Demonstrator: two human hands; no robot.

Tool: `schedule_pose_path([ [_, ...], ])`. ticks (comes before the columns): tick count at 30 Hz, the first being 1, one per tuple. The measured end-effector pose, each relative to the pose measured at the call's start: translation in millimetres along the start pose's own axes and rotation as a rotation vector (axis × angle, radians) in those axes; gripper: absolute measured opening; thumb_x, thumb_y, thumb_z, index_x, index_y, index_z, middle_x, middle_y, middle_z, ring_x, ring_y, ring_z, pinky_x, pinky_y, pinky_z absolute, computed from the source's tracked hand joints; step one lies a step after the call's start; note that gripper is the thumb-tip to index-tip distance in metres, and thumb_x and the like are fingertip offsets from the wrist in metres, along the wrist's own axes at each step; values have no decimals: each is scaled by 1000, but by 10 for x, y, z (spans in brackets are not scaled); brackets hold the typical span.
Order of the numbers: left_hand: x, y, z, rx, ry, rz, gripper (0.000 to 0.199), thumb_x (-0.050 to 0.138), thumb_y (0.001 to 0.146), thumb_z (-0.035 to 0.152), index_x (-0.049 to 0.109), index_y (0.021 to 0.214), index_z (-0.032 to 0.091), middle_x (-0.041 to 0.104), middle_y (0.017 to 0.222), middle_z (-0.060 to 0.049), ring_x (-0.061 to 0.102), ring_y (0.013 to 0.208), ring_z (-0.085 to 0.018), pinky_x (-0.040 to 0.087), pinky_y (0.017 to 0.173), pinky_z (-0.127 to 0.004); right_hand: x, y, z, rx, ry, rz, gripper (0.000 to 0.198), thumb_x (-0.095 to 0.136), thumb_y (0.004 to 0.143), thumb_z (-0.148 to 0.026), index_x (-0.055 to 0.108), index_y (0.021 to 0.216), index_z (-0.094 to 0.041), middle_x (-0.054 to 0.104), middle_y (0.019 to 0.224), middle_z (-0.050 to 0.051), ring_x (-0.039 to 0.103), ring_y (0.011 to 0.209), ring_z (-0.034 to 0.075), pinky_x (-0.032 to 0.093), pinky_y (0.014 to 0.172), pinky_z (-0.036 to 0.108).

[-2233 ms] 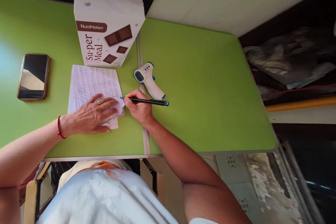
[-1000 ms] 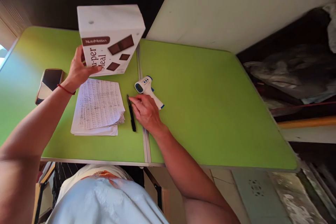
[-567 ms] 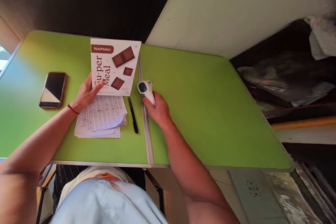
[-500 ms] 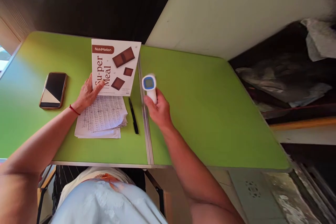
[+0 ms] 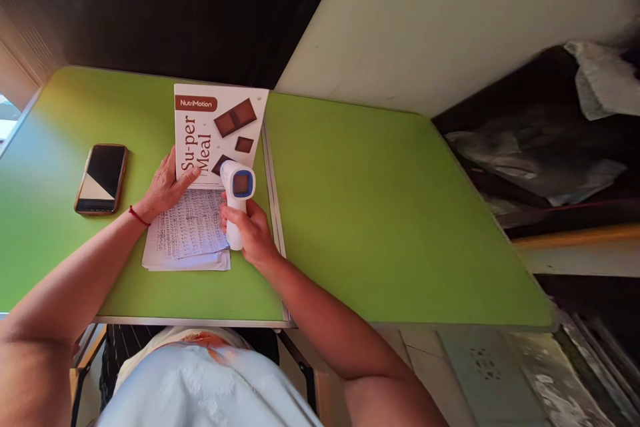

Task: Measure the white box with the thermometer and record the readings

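Around the thermometer [image 5: 236, 201], right hand [image 5: 257, 235], thumb crosswise.

white box [image 5: 224, 137] reading "nutrimotion", "su-per meal"

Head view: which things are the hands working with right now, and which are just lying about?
In use:
- box, held at its side by the left hand
- thermometer, gripped by the right hand

Apparently just lying about:
- phone, on the table left of the box
- papers, partly hidden by the box and right hand
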State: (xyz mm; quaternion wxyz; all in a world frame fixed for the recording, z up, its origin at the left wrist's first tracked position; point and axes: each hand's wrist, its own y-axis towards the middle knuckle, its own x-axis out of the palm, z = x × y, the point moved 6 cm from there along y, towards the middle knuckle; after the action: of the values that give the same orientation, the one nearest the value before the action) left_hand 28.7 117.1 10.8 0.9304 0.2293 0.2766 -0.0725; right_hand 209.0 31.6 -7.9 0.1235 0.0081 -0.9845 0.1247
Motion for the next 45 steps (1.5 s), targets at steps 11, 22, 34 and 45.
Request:
schedule_pose_path([
  [11, -1, -14, -36, 6, -9, -6, 67, 48, 100, 81, 62, 132, 24, 69, 135, -16, 67, 125, -35, 55, 107, -55, -39, -16, 20, -6, -133, 11, 36, 75, 68, -54, 62, 83, -25, 53, 70, -4, 46, 64, 15, 40, 62, 32],
  [22, -3, -15, -46, 12, -18, -18, 67, 49, 99, 81, 63, 131, 24, 69, 135, -16, 66, 126, -36, 54, 108, -56, -45, -39, -26, -25, -196, 61, 31, 74, 68, -53, 64, 75, -24, 57, 67, -3, 50, 65, 16, 42, 64, 34],
  [34, -19, -10, -12, -3, -18, -23, 69, 52, 97, 82, 63, 132, 24, 70, 135, -14, 67, 127, -36, 55, 109, -54, -57, -53, -43, -25, -227, 97, 29, 73, 67, -51, 62, 73, -25, 53, 65, -4, 47, 65, 16, 41, 64, 33],
  [45, -26, 2, 2, 11, -29, -36, 68, 52, 98, 82, 64, 132, 25, 69, 136, -14, 67, 125, -37, 55, 108, -55, -10, -61, -75, -25, -196, 91, 31, 73, 65, -52, 61, 74, -25, 51, 65, -4, 45, 64, 15, 41, 64, 33],
])
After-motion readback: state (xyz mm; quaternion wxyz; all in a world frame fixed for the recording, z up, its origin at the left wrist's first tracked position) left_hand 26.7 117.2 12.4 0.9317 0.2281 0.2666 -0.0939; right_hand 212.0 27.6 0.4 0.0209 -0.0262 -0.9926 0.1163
